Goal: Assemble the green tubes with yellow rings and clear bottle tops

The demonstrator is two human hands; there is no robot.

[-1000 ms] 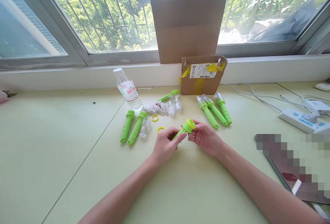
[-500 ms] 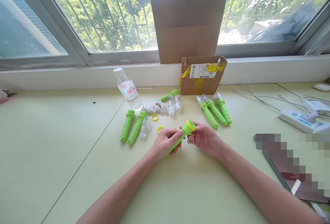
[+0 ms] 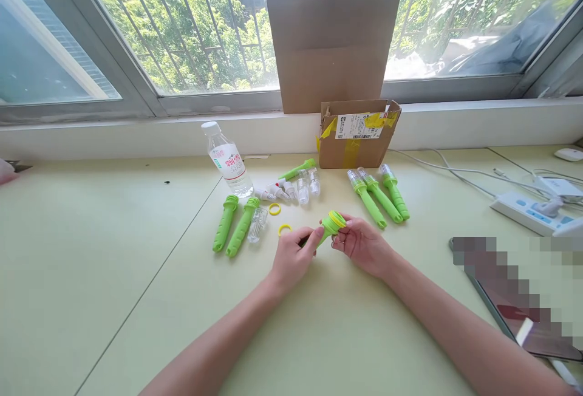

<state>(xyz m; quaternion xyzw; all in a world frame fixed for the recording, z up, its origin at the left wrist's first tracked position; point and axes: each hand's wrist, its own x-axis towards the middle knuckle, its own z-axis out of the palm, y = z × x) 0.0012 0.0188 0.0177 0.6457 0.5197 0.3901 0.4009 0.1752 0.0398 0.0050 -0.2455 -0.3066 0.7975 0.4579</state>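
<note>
My left hand (image 3: 295,257) is wrapped round a green flashlight handle (image 3: 327,229), tilted with its wide open end up and to the right. A yellow ring (image 3: 337,219) sits at that wide end. At the rim, the fingertips of my right hand (image 3: 363,245) pinch the ring, and its other fingers are curled below. Left of my hands lie two green handles (image 3: 241,226), a clear ribbed cap (image 3: 257,225) and two loose yellow rings (image 3: 274,209). Behind them are several small white pieces (image 3: 277,191), clear caps (image 3: 314,181) and another green handle (image 3: 297,169).
Three green handles with clear caps (image 3: 373,197) lie at the right, before a cardboard box (image 3: 355,152). A water bottle (image 3: 230,165) stands at the back left. On the right are a power strip (image 3: 528,212), cables and a dark phone-like device (image 3: 510,305).
My left hand has shifted up along the handle and turned, hiding its lower end. My right fingers stay at the ring, and the handle's wide end has tipped slightly.
</note>
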